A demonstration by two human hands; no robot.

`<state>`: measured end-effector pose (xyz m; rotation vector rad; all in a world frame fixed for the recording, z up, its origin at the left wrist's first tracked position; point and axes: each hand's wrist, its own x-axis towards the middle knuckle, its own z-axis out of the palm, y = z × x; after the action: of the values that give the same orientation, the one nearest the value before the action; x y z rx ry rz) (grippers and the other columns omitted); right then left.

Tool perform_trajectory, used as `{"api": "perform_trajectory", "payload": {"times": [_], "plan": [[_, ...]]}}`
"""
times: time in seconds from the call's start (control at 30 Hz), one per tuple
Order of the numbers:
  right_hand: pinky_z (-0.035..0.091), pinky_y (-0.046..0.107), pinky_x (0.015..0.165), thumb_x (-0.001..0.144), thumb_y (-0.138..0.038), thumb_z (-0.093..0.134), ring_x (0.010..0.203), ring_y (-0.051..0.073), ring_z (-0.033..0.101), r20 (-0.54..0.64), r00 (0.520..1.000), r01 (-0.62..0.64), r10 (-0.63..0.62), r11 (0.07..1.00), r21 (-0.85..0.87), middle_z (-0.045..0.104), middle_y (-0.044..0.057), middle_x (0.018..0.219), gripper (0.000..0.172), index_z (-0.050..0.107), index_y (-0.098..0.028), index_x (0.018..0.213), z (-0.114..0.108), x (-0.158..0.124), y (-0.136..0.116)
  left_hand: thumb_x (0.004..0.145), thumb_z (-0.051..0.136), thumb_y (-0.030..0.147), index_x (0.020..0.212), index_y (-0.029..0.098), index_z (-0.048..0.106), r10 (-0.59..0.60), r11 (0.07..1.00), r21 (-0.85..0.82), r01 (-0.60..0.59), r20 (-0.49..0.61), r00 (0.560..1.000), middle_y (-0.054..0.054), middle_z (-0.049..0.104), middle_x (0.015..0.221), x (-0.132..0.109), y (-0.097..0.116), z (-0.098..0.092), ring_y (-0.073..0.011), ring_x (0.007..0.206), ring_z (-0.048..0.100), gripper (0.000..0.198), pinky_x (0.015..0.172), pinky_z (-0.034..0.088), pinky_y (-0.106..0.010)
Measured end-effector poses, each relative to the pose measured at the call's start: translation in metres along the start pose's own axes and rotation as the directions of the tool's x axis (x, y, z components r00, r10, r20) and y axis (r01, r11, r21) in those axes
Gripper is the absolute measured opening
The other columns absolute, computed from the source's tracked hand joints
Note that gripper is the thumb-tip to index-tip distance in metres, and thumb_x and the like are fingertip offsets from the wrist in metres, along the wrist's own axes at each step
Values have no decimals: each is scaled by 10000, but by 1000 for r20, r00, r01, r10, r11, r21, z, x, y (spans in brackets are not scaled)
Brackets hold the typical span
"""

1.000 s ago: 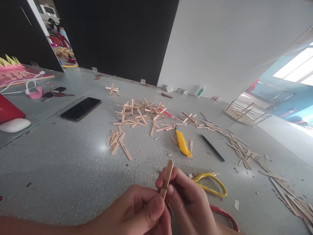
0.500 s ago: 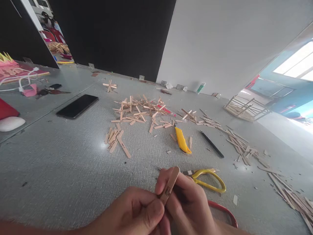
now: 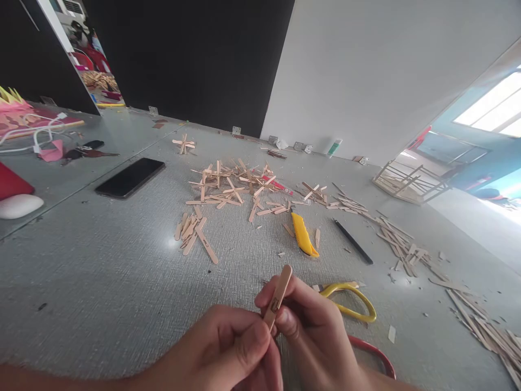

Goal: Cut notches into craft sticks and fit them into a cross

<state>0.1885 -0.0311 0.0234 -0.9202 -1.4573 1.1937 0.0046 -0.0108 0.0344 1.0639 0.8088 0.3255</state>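
Note:
Between both hands, near the bottom centre, a short wooden stick with a rounded upper end and a small dark mark stands tilted. My left hand pinches its lower end between thumb and fingers. Closed round the same stick from the right is my right hand, its thumb and index finger at the stick's side. Scissors with yellow handles lie just beyond my right hand, partly covered by it. A red handle shows beside my right wrist.
Wooden sticks lie scattered mid-table, with a yellow cutter and a black pen nearer. A phone is at left. Thin strips spread along the right. Black and grey panels stand behind.
The held stick has risen slightly and turned more upright. My right thumb now shows against it, and my right hand has shifted a little left.

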Motion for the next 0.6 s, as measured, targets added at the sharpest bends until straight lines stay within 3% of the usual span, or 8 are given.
{"api": "perform_trajectory", "payload": {"times": [0.1,0.3,0.37,0.47,0.6], "plan": [[459,154,578,1056,-359,545,622,71,522,2,1000,-12,12,999,37,557,-35,735,154,631,-250,991,2,0,1,719,577,922,713,183,701,-41,997,-70,45,66,997,-14,603,693,1,4,1,-147,663,490,749,631,372,-235],[431,163,555,1077,-298,476,608,73,486,-5,1000,8,-8,1000,-26,545,-30,761,135,578,-253,1000,5,-4,4,657,624,930,732,181,689,-103,985,-137,107,36,994,5,584,696,-1,7,2,-139,679,474,756,662,370,-228],[414,164,531,1076,-301,475,583,71,474,-10,1000,17,-17,1000,-20,531,-39,740,133,573,-258,996,7,-5,5,639,642,928,709,181,679,-102,990,-88,111,105,989,10,571,673,-1,5,1,-138,663,478,752,659,387,-232],[394,164,506,1072,-305,481,547,66,453,-23,1000,3,-2,1000,31,513,-51,703,141,573,-254,977,10,-6,5,705,632,895,730,186,688,-92,989,-116,93,10,996,-1,608,730,-2,2,2,-143,705,508,712,699,408,-234],[386,169,497,1061,-305,498,550,71,434,-84,996,-11,15,999,49,518,-47,693,144,588,-241,968,14,-7,5,700,628,902,727,186,692,-83,985,-155,83,5,997,0,622,733,-3,2,5,-133,693,504,719,684,401,-226]]}}
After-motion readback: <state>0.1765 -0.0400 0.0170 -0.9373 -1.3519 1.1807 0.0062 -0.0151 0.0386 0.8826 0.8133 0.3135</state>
